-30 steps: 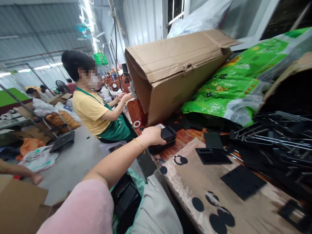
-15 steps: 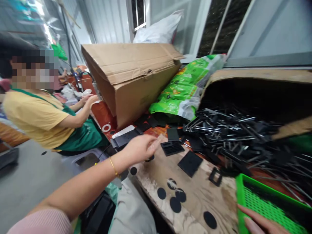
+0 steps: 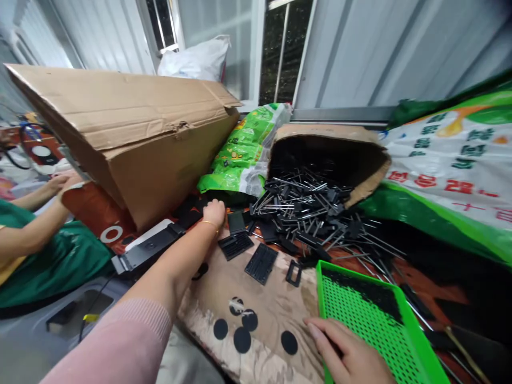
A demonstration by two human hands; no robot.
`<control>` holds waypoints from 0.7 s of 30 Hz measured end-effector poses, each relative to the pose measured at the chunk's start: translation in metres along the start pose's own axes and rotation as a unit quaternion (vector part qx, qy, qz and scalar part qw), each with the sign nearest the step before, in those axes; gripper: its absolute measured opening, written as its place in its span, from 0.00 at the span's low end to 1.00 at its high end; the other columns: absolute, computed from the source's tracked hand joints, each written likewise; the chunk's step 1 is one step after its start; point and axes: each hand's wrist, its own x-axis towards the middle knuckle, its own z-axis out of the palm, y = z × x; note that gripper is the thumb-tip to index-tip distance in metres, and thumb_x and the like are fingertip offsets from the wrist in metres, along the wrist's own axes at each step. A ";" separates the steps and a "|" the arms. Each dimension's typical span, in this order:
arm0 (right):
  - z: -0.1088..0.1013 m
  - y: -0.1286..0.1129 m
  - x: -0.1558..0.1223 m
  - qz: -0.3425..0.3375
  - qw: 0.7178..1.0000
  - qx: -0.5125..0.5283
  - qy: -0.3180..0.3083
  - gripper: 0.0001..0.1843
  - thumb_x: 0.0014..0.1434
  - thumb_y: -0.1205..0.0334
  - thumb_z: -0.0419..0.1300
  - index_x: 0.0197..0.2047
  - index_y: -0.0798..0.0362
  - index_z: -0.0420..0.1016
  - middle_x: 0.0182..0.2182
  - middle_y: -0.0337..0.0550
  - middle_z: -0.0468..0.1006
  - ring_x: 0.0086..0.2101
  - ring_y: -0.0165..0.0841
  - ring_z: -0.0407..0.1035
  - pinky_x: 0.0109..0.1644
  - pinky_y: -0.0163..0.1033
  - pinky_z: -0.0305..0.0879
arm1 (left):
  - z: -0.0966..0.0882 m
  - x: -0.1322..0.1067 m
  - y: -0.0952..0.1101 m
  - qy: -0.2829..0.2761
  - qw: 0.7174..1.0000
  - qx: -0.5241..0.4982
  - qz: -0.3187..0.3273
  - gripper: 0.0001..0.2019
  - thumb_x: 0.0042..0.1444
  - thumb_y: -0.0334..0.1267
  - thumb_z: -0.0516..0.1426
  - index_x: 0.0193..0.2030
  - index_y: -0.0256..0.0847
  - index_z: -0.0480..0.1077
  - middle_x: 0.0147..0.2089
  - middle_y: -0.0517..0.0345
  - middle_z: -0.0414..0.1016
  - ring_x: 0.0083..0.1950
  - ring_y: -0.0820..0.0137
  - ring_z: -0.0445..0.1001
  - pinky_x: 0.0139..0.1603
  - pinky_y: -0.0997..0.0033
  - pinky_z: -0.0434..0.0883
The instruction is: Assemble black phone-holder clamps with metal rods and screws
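Note:
My left hand (image 3: 215,212) is stretched out by the mouth of the green plastic bag (image 3: 236,152), its fingers curled downward; anything inside them is hidden. Just to its right lie flat black plastic plates, including a smooth one (image 3: 236,223), a slotted one (image 3: 236,245) and a ribbed one (image 3: 261,263). A small black frame (image 3: 294,273) is beside them. At the left rim of the green mesh basket (image 3: 370,314) is my right hand (image 3: 348,349), fingers extended and holding nothing visible. Black bits fill the basket's far end. Several black discs (image 3: 242,340) dot the brown board (image 3: 264,314).
An open carton (image 3: 370,186) spills black parts with metal rods (image 3: 312,208). A large cardboard box (image 3: 168,165) stands at left, beside a co-worker's green apron (image 3: 56,256). A printed sack (image 3: 460,170) is at right, and a black device (image 3: 150,248) sits near my left forearm.
The view has swung right. My left hand has reached farther toward the green bag, its fingers now curled under. The ribbed plate shows a different face. More of my right hand is visible by the basket.

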 end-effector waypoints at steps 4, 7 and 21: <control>0.002 -0.003 -0.002 0.039 0.999 0.004 -0.018 0.17 0.62 0.53 0.50 0.35 0.44 0.80 0.33 0.39 0.82 0.33 0.34 0.77 0.34 0.33 0.74 | -0.006 0.008 -0.003 -0.009 0.999 0.018 0.029 0.16 0.61 0.42 0.55 0.53 0.37 0.66 0.52 0.50 0.70 0.48 0.64 0.72 0.47 0.57 0.72; 0.003 -0.005 -0.005 0.055 0.998 0.011 -0.027 0.16 0.62 0.54 0.49 0.36 0.45 0.79 0.34 0.40 0.81 0.35 0.35 0.76 0.37 0.35 0.73 | -0.021 -0.005 -0.001 0.016 0.998 0.026 0.048 0.14 0.61 0.39 0.54 0.51 0.34 0.67 0.50 0.47 0.69 0.48 0.63 0.72 0.47 0.58 0.71; -0.007 -0.023 -0.005 0.064 0.996 0.040 -0.043 0.15 0.64 0.59 0.48 0.37 0.48 0.77 0.33 0.41 0.78 0.35 0.35 0.73 0.37 0.38 0.68 | -0.016 -0.222 0.014 -0.126 0.942 0.047 0.309 0.10 0.56 0.28 0.49 0.38 0.43 0.69 0.39 0.51 0.72 0.41 0.60 0.72 0.40 0.60 0.70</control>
